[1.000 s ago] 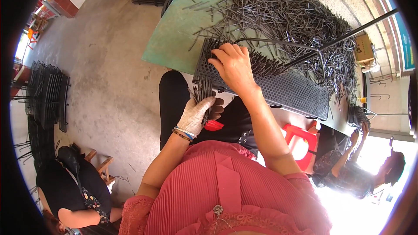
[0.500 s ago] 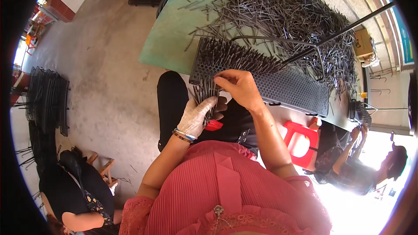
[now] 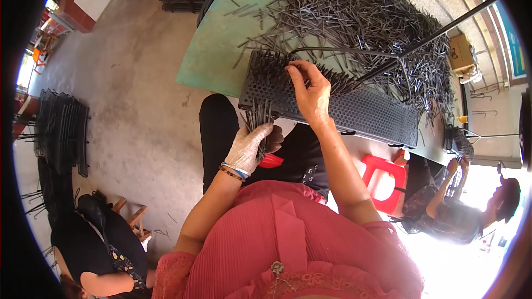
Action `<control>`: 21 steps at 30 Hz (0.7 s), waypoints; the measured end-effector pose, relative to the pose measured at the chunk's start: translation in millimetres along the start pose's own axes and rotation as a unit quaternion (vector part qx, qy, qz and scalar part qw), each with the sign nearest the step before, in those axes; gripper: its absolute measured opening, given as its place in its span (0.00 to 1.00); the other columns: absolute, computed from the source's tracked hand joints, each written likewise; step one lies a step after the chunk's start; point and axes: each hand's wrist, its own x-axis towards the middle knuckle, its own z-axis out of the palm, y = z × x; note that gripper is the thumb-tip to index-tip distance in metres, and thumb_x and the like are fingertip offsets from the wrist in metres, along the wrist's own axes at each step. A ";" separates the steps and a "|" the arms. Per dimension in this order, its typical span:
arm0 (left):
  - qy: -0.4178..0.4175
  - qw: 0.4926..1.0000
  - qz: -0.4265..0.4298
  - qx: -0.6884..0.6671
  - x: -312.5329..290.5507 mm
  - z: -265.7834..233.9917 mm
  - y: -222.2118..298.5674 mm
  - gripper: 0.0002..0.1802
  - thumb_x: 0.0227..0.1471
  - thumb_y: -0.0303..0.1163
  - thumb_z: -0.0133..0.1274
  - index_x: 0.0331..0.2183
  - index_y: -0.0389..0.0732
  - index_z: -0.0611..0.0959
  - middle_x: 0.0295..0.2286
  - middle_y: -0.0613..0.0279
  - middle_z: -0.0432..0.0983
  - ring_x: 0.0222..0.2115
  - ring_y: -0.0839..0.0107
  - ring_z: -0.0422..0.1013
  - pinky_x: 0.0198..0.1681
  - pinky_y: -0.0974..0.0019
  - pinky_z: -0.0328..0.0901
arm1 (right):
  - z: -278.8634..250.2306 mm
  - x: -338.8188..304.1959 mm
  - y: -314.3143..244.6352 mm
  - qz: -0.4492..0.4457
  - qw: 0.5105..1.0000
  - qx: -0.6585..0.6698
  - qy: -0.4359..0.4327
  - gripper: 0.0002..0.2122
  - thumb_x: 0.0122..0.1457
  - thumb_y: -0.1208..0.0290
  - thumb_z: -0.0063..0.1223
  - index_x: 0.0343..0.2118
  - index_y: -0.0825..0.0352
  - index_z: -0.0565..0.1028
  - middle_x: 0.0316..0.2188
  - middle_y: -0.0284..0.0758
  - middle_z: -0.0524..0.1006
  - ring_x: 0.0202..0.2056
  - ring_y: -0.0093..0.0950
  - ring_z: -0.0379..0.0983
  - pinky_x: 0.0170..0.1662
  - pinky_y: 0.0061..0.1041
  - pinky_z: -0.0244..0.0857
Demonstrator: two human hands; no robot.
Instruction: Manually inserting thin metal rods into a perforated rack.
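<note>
My left hand (image 3: 244,149), in a pale work glove with a bracelet at the wrist, is closed around a bundle of thin black strips (image 3: 256,116) above my lap. The strips point upward out of the fist, beside the near left corner of a long black perforated tray (image 3: 377,117). Over that tray is my bare right hand (image 3: 312,89), thumb and forefinger pinched among the upright black strips (image 3: 270,66) that stand in its holes toward the back. Whatever sits between those fingertips blends into the dark strips behind.
A big heap of loose black strips (image 3: 360,16) covers the green table (image 3: 213,50). A black metal rod frame (image 3: 432,36) spans the tray. Red stool (image 3: 382,185) at right; co-workers at lower left and right (image 3: 443,210). Stacked black racks (image 3: 61,130) stand at left.
My right hand has moved from the bundle up and away onto the tray's standing strips. My left hand has stayed nearly in place with its bundle.
</note>
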 end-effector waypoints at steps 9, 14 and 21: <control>-0.014 1.000 -0.019 0.006 -1.4 0.5 5.5 0.16 0.57 0.32 0.52 0.45 0.35 0.76 0.32 0.53 0.79 0.29 0.66 0.77 0.31 0.64 0.74 | -0.8 -2.0 5.7 -0.041 0.998 -0.049 -0.023 0.07 0.58 0.73 0.58 0.38 0.69 0.77 0.32 0.36 0.81 0.32 0.25 0.75 0.37 0.23 0.68; -0.018 0.999 -0.013 0.023 -1.7 -2.3 4.8 0.16 0.57 0.32 0.52 0.45 0.35 0.75 0.33 0.53 0.79 0.29 0.66 0.77 0.31 0.65 0.74 | 1.1 -6.5 9.9 -0.094 0.992 -0.087 -0.016 0.07 0.55 0.74 0.60 0.37 0.66 0.78 0.33 0.36 0.80 0.34 0.31 0.74 0.39 0.27 0.68; -0.022 0.999 -0.012 0.023 -0.5 -5.5 3.3 0.16 0.56 0.33 0.54 0.44 0.35 0.76 0.33 0.54 0.79 0.30 0.67 0.77 0.31 0.66 0.73 | 1.2 -8.6 9.7 -0.148 0.982 -0.116 -0.027 0.08 0.53 0.76 0.61 0.37 0.66 0.79 0.33 0.34 0.80 0.36 0.33 0.73 0.42 0.29 0.66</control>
